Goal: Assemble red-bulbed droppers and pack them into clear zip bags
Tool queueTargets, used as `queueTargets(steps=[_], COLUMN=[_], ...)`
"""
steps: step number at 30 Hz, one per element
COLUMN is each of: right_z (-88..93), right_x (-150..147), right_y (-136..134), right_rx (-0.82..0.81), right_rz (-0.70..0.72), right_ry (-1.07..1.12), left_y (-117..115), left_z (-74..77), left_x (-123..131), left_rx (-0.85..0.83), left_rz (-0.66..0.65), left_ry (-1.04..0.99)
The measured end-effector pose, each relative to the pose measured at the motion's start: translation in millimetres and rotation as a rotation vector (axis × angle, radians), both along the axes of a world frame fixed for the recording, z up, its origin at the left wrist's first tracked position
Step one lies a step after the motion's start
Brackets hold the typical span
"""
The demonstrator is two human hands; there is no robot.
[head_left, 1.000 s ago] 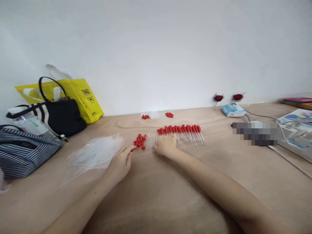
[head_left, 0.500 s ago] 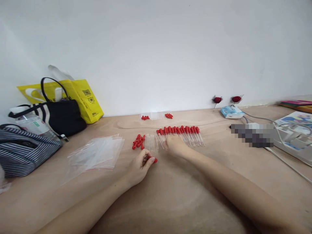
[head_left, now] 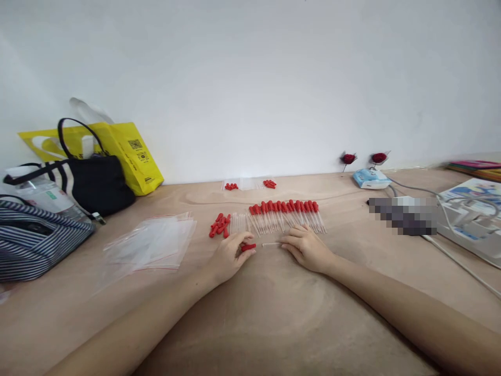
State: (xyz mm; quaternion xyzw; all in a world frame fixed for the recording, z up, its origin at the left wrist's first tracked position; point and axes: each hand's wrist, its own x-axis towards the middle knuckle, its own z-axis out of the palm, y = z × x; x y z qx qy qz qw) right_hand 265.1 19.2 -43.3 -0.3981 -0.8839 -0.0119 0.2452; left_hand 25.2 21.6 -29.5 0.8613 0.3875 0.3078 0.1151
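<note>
My left hand (head_left: 231, 256) is closed around a red rubber dropper bulb (head_left: 249, 247), its end pointing right. Facing it, my right hand (head_left: 307, 246) pinches a thin clear dropper tube (head_left: 271, 244) whose free end points left toward the bulb, with a small gap between the two. Behind my hands runs a row of droppers (head_left: 284, 209), red bulbs away from me and clear tubes toward me. At its left end lie several bare clear tubes (head_left: 238, 222), and beside those a small heap of red bulbs (head_left: 219, 225).
Clear zip bags (head_left: 152, 243) lie flat at the left. Against the wall, another bag (head_left: 249, 183) has red bulbs near its ends. A yellow bag (head_left: 146, 167), a black handbag (head_left: 102, 183) and a striped pouch (head_left: 47, 243) stand far left. A tissue pack (head_left: 371, 179) and cables sit right.
My right hand has moved from the row of droppers toward me, bringing out a clear tube. My left hand keeps the red bulb, with its end now pointing at the tube.
</note>
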Motion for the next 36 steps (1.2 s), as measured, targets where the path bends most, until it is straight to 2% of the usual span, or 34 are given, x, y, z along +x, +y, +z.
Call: queueTargets(steps=[4, 10, 14, 25, 30, 36], right_z=[-4.0, -11.5, -13.4, 1.9, 4.2, 5.3], right_x=[0.8, -1.9, -6.3, -20.5, -27.8, -29.9], right_y=[-1.4, 4.2, 5.4, -19.8, -26.7, -28.9], right_rx=[-0.01, -0.061, -0.042, 0.055, 0.062, 0.07], right_rz=[0.014, -0.012, -0.035, -0.12, -0.104, -0.078], right_ry=[0.071, 0.147, 0.187, 0.192, 0.211, 0.205], left_y=[-1.0, -3.8, -3.8, -7.3, -6.5, -6.7], left_z=[-0.3, -3.7, -4.7, -7.9, -9.3, -6.3], left_x=[1.2, 2.1, 2.8, 3.5, 4.0, 4.1], left_rx=[-0.033, -0.048, -0.01, 0.239, 0.25, 0.164], left_rz=[-0.022, 0.067, 0.034, 0.033, 0.042, 0.074], left_ry=[0.07, 0.089, 0.083, 0.112, 0.089, 0.076])
